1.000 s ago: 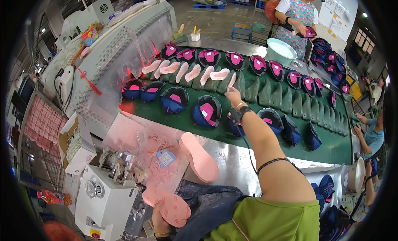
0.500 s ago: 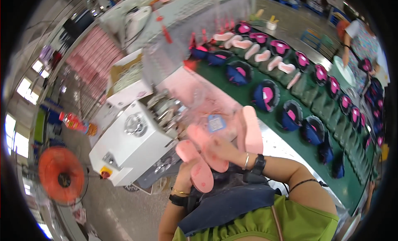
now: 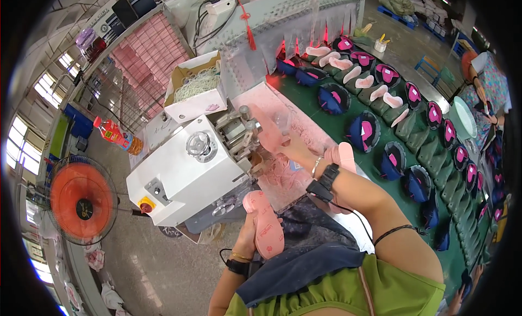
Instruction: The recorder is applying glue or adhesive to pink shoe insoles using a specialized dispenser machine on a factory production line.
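Your left hand [image 3: 246,232] is closed around a printed pink insole [image 3: 265,223], its red markings facing up, held in front of your lap just below the edge of the white machine [image 3: 185,169]. Your right hand [image 3: 297,152] is clamped on the near end of a second pink insole [image 3: 268,133], which reaches up and to the left beside the metal head [image 3: 239,132] of that machine; blur hides whether the two touch. Your two hands are well apart, the right one farther forward.

Under your right hand spreads the table [image 3: 311,127], coated in pink dust and scraps, with a blue tag [image 3: 295,165] partly covered by your wrist. Just to the right of that wrist lie thick pink soles [image 3: 347,157], partly hidden by your forearm. Behind the machine stands an open carton [image 3: 204,107] full of pale cords [image 3: 197,79], and to its left a red-labelled bottle [image 3: 120,135].

Beyond the table, the green conveyor belt [image 3: 302,102] carries a row of dark green shoe lasts [image 3: 427,145], light pink insole pieces [image 3: 392,101] at the row's far end, and navy-and-pink shoe uppers [image 3: 363,131] along both sides. An orange fan [image 3: 70,196] is at far left; a co-worker in a floral apron [image 3: 492,79] is at upper right, near a pale basin [image 3: 462,117].
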### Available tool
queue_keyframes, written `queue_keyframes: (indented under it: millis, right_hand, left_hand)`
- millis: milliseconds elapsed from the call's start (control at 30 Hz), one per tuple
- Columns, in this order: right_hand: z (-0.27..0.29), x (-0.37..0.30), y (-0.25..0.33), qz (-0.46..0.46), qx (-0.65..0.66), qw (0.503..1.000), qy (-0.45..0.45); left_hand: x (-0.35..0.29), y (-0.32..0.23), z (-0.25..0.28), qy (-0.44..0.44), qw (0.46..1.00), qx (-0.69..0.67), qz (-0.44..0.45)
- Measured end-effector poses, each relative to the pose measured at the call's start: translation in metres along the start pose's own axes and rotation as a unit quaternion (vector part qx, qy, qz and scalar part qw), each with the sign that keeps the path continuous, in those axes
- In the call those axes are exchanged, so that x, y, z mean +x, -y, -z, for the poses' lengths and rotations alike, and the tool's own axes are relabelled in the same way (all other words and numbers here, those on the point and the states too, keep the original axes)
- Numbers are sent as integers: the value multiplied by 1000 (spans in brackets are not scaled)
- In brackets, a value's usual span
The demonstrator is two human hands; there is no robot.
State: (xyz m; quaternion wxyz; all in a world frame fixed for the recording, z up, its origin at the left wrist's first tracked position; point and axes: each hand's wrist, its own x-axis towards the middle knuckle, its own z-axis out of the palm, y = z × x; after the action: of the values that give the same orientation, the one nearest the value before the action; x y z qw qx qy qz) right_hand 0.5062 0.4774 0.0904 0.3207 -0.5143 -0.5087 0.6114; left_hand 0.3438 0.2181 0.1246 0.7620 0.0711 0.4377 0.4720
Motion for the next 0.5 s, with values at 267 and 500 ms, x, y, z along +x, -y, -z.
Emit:
queue_keyframes:
  millis: [267, 500]
  right_hand:
    - [46, 2, 17, 224, -309, 914, -137]
    - [-23, 40, 7, 64, -316, 942, -94]
  left_hand:
    - [3, 0, -3, 40, 999, 3, 21]
    - [-10, -4, 1, -2, 1000, 7, -1]
